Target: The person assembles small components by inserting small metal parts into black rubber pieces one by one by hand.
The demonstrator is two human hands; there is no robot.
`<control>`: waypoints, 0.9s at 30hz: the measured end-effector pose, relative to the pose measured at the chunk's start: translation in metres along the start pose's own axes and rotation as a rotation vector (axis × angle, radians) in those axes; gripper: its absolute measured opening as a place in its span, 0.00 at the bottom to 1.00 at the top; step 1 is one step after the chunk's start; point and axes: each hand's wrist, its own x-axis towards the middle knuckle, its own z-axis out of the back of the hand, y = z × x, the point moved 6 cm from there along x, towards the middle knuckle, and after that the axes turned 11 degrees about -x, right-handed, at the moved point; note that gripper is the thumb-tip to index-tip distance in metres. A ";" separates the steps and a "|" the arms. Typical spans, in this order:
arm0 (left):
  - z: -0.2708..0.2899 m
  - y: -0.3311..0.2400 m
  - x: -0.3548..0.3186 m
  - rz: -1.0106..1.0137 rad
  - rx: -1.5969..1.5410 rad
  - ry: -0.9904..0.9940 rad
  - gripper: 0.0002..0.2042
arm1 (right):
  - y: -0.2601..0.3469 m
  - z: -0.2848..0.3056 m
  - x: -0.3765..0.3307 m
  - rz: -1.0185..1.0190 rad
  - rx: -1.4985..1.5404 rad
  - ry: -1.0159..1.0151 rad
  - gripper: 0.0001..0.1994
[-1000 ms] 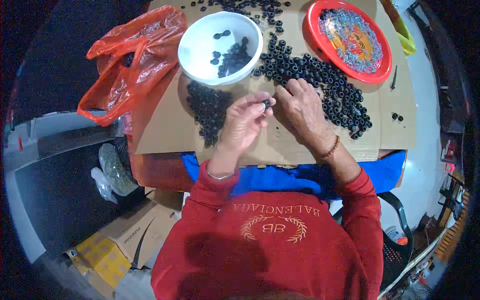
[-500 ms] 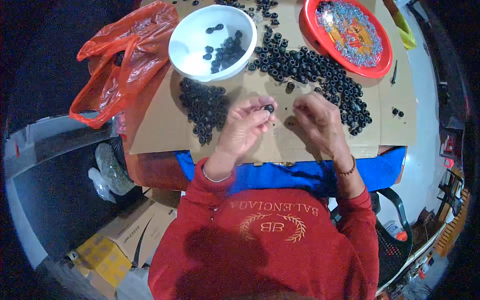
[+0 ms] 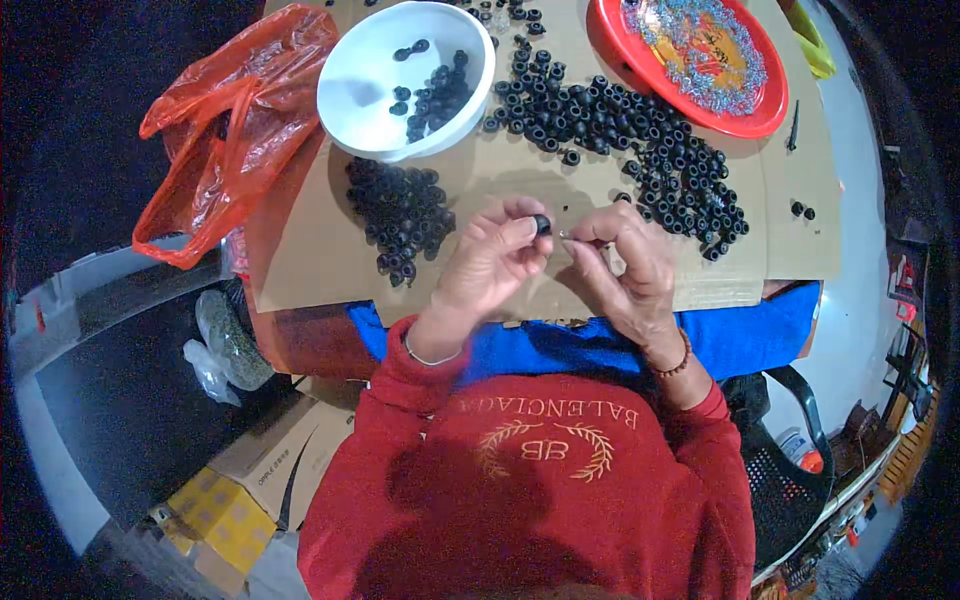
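Between thumb and fingers, my left hand (image 3: 492, 258) holds a small round black plastic part (image 3: 542, 225) with an opening in it. My right hand (image 3: 632, 262) pinches a tiny clear or shiny piece (image 3: 564, 236), too small to name, close to the black part's right side. Both hands are above the cardboard sheet (image 3: 500, 290) near its front edge. A large pile of similar black parts (image 3: 590, 118) spreads beyond my right hand. Another pile (image 3: 400, 210) lies to the left of my left hand.
A white basin (image 3: 345, 85) with some black parts stands at the back left, beside a red plastic bag (image 3: 225, 140). A red tray (image 3: 770, 115) of small clear pieces is at the back right. A thin black tool (image 3: 794, 128) lies near the right edge, above two loose black parts (image 3: 803, 211).
My right hand has come down toward the cardboard and now pinches a tiny piece beside the black part. My left hand still holds the black part. The whole view has shifted slightly.
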 end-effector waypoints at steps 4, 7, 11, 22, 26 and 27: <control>-0.003 0.003 -0.001 0.017 -0.025 -0.002 0.10 | 0.000 -0.002 -0.001 0.014 0.001 -0.008 0.06; -0.005 0.004 -0.002 0.002 -0.024 0.011 0.09 | -0.001 -0.003 -0.002 -0.006 0.013 0.001 0.06; -0.006 0.006 -0.002 0.018 -0.021 0.011 0.09 | -0.001 -0.002 -0.001 0.004 0.010 -0.002 0.06; -0.008 0.008 -0.003 0.033 0.128 0.057 0.07 | 0.008 -0.002 -0.003 0.092 -0.007 0.053 0.07; -0.013 0.012 -0.003 0.092 0.039 0.049 0.07 | -0.005 0.004 -0.010 -0.022 0.117 0.082 0.08; -0.013 0.013 -0.004 0.117 0.013 0.039 0.07 | -0.007 0.005 -0.010 -0.029 0.138 0.079 0.08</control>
